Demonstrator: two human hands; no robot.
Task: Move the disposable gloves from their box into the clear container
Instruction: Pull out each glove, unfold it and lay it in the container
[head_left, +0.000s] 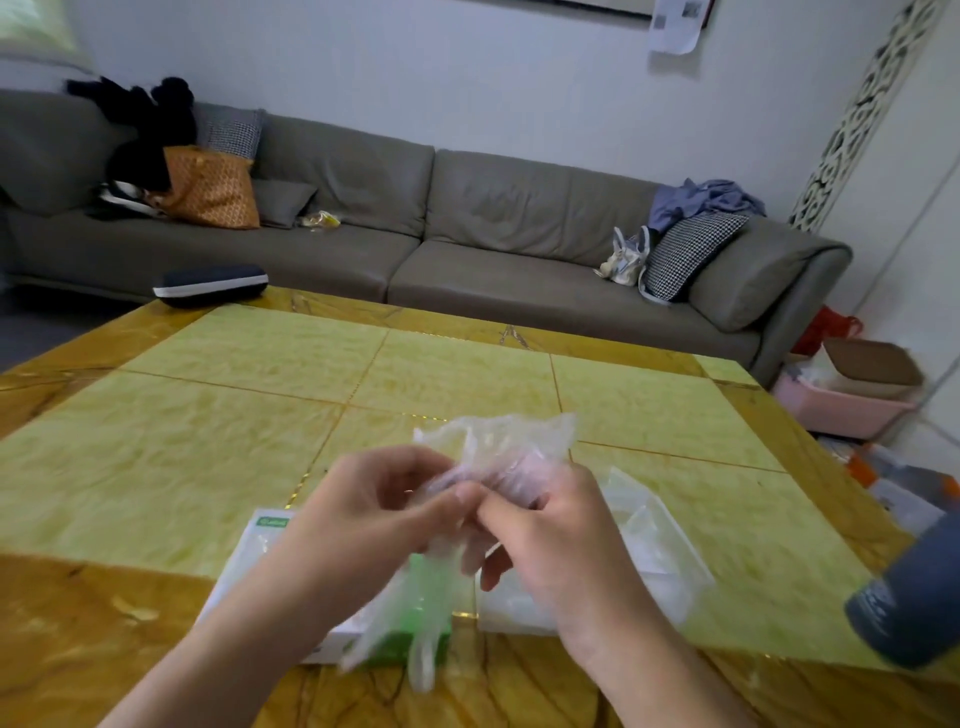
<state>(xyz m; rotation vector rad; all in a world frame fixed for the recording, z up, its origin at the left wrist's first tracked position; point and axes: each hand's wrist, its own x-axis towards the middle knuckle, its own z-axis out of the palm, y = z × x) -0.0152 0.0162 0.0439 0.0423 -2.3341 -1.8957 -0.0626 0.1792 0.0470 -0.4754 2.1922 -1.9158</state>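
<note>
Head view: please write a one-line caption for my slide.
Both hands, left hand and right hand, pinch thin disposable gloves above the glove box and clear container.

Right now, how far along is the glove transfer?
Midway, apparently. Some clear plastic already seems to lie in the clear container. Both the left hand and right hand hold a bunch of gloves above the table. The glove box contents are hidden.

Both bare forearms are reaching forward and converging at the middle. The left hand (379, 512) is curling its fingers, thumb tip meeting the right hand (545, 525). The right hand is pinching with thumb and forefinger, its other fingers bent beneath. Both are gripping thin clear plastic gloves (493, 452).
</note>
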